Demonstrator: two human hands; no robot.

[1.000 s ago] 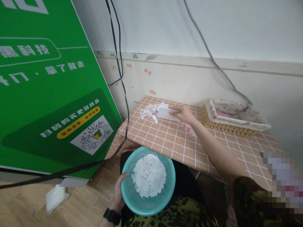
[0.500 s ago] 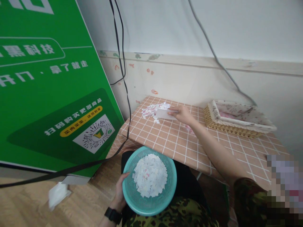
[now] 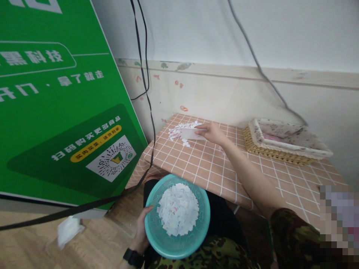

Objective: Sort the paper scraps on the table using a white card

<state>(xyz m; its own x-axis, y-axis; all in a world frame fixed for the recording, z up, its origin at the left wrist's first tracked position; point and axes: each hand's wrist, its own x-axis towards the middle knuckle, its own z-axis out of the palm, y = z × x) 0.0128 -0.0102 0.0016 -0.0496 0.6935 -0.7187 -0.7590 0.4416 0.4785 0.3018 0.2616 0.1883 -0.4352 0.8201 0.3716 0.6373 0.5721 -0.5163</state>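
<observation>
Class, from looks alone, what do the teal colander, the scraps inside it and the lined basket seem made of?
Teal colander: probably plastic; smooth, faint sheen, fine slots. Scraps: likely paper; thin, matte, flat pieces. Lined basket: perhaps straw, visibly woven strands; patterned lining, apparently cloth.

A round teal plastic basket [image 3: 177, 247] with slotted walls sits near, open side up, its middle filled with a heap of small white paper scraps [image 3: 178, 210] flecked with pink. Farther off, a looser pile of white and pink paper bits [image 3: 174, 132] lies spread out, partly hidden at its right by a plain white card [image 3: 191, 133], longer from left to right.
</observation>
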